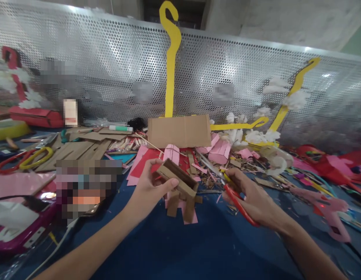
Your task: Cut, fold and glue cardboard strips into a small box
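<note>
My left hand pinches the left end of a small open cardboard box, thumb along its near side. The box is tilted, its open side facing up. Just below it, cardboard strips and a bit of pink paper hang or lie; I cannot tell whether they are joined to the box. To the right, my right hand grips scissors with red and yellow handles. Their blades point up and left, apart from the box. Behind both hands lie pink paper pieces and small cardboard scraps.
A cardboard panel stands at the back before a tall yellow hook shape. On the right rests a pink glue gun with its cord. Cardboard sheets and a purple object with white sockets are at left. A perforated metal screen rises behind.
</note>
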Tool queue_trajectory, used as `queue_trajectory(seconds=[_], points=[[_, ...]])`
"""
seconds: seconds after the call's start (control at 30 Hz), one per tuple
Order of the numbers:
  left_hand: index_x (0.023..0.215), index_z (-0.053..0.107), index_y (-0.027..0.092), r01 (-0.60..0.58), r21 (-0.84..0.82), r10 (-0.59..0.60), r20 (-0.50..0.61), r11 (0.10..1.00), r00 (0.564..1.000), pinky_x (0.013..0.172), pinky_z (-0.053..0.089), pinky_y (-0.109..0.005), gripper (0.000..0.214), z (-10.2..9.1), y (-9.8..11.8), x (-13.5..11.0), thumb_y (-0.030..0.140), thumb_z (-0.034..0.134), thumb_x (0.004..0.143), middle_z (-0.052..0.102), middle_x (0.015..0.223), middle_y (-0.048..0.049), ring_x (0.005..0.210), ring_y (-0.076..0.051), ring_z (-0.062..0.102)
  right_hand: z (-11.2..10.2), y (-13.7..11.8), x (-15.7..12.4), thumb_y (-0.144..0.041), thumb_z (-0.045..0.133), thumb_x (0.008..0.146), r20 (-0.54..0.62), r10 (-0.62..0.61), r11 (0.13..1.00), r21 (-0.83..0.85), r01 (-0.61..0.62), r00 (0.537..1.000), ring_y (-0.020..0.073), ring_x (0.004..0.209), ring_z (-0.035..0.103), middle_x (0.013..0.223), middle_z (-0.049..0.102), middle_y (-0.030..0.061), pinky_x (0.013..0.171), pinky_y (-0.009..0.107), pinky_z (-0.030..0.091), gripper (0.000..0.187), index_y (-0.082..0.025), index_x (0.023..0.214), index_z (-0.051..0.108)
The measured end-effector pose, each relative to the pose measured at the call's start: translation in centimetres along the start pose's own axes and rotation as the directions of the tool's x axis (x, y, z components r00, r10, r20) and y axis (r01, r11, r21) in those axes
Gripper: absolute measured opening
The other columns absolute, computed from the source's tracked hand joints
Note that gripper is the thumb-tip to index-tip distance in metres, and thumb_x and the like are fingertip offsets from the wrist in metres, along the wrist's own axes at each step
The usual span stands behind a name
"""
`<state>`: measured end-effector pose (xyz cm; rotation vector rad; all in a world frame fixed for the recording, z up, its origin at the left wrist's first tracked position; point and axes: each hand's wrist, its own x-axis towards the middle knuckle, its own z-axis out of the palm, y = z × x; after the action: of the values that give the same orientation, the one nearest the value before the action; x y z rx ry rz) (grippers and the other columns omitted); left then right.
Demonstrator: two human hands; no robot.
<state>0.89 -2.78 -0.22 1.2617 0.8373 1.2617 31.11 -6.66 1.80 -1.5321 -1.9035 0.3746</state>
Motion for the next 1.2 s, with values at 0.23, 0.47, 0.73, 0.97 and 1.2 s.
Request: queue_trajectory(seconds=[0.23,0.47,0.73,0.97,1.2], points=[[0.108,0.042,0.026,-0.034,0.026,0.033,0.037,0.999,0.999,0.075,0.058,-0.033,0.059,-0.4,0.8,0.2,0.026,0.088,0.071,0.07,0.085,0.0034,0.079,-0.018,0.07,1.5,-2.0,-0.9,-0.041,0.075,0.086,0.155,-0.027,0.999,0.028,0.023,0.988,0.0294,0.104,0.074,0.118,0.074,0.0101,0.09,0.04,0.061,0.043,-0.023,0.123,0.063],[0.103,0.042,0.026,-0.035,-0.014,0.036,0.084,0.999,0.996,0.069,0.056,-0.031,0.06,-0.1,0.9,0.2,0.022,0.09,0.067,0.073,0.08,0.0042,0.074,-0.018,0.07,2.1,-2.3,-1.1,-0.034,0.081,0.08,0.146,-0.079,0.993,0.097,0.065,0.986,0.0283,0.099,0.073,0.11,0.076,0.008,0.083,0.036,0.062,0.031,-0.024,0.108,0.073],[0.106,0.041,0.028,-0.029,0.033,0.026,0.094,0.999,0.995,0.067,0.055,-0.031,0.06,-0.3,0.8,0.0,0.024,0.089,0.069,0.072,0.081,0.0045,0.069,-0.018,0.069,2.0,-2.4,-0.8,-0.027,0.082,0.077,0.18,-0.029,0.986,0.165,-0.001,0.983,0.0233,0.083,0.072,0.089,0.074,0.0027,0.07,0.029,0.059,0.016,-0.022,0.089,0.072],[0.105,0.041,0.027,-0.029,0.004,0.029,0.087,1.0,0.996,0.072,0.056,-0.032,0.064,-0.2,0.9,0.2,0.023,0.091,0.065,0.072,0.083,0.004,0.074,-0.018,0.07,1.8,-1.8,-1.0,-0.034,0.082,0.079,0.202,-0.003,0.985,0.172,-0.033,0.979,0.0256,0.088,0.074,0.1,0.077,0.0052,0.073,0.032,0.06,0.026,-0.023,0.1,0.07],[0.107,0.041,0.028,-0.022,-0.008,0.023,0.109,1.0,0.994,0.071,0.056,-0.032,0.064,-0.2,1.1,0.0,0.021,0.09,0.066,0.072,0.083,0.0038,0.075,-0.019,0.07,1.5,-2.9,-1.2,-0.037,0.085,0.076,0.161,-0.014,0.998,0.065,0.003,0.987,0.0253,0.083,0.073,0.093,0.076,0.0033,0.069,0.032,0.059,0.031,-0.026,0.1,0.069]])
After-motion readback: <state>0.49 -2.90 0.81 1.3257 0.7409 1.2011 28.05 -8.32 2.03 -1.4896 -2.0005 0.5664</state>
